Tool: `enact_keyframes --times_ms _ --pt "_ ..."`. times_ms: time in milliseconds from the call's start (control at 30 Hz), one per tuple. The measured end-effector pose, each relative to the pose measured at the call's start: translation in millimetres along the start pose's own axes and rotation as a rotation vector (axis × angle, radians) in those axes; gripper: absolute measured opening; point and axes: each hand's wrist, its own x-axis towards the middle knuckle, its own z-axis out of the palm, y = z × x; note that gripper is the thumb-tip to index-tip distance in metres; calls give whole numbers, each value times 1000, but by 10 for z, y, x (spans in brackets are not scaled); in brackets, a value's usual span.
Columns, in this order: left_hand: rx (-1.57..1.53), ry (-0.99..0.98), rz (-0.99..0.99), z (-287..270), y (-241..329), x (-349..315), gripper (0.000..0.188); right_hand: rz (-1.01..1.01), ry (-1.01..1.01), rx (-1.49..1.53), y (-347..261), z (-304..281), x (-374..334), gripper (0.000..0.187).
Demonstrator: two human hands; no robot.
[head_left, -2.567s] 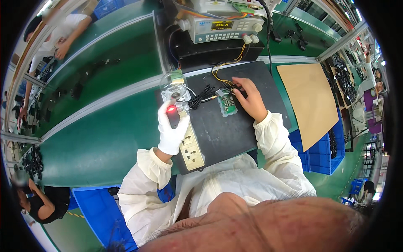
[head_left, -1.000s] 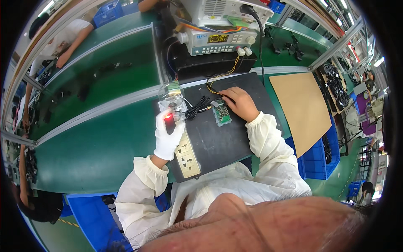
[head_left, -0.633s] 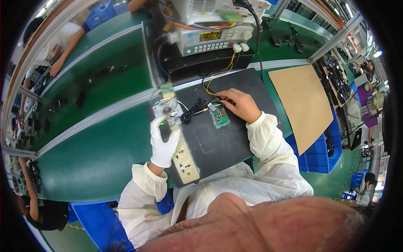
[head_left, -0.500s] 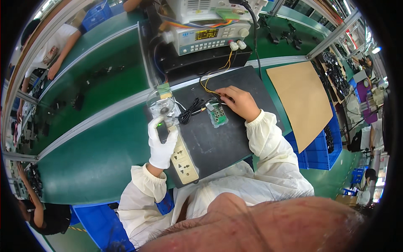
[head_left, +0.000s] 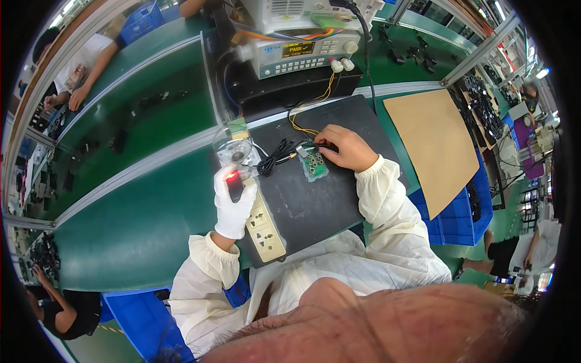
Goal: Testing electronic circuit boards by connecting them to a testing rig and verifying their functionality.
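Observation:
My left hand (head_left: 233, 212), in a white glove, is closed around a small black power adapter (head_left: 235, 189) that shows a red light at its top. The adapter sits at the far end of a cream power strip (head_left: 266, 236), beside a clear fixture (head_left: 236, 150). A coiled black cable (head_left: 275, 158) lies between my hands. My bare right hand (head_left: 348, 148) pinches something small at the cable's end, hidden by the fingers. Just below those fingers is a green circuit board (head_left: 315, 164) with several round metal contacts.
A black mat (head_left: 308, 212) lies under the work. Behind it stands a bench instrument (head_left: 302, 54) with a lit display and yellow wires (head_left: 293, 118). Brown cardboard (head_left: 433, 145) covers part of a blue bin (head_left: 457, 224) at right. Co-workers sit at left.
The light on the adapter has gone from green to red, and the instrument's display has changed. My right hand has shifted slightly; my left stays on the adapter.

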Motion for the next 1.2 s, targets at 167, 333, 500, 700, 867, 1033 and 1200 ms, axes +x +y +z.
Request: enact_keyframes --times_ms 167,333,500,700,867,1033,1200 --pt "1 -45 -37 -22 -37 -33 55 -164 64 -112 40 -5 8 17" --pt "25 -36 -33 -4 -92 21 57 -212 219 -281 -25 -72 60 15" --pt "-2 -27 -41 2 -27 -3 59 234 137 347 -118 -3 -5 12" --pt "39 4 15 24 -78 -50 61 116 -36 517 -52 102 -64 16" --pt "92 56 149 52 -81 26 64 82 13 318 -30 54 12 16" --pt "56 43 114 65 -84 24 64 55 82 148 -30 38 -25 17" --pt "110 38 180 18 -58 -46 63 55 259 338 -91 76 -68 19"
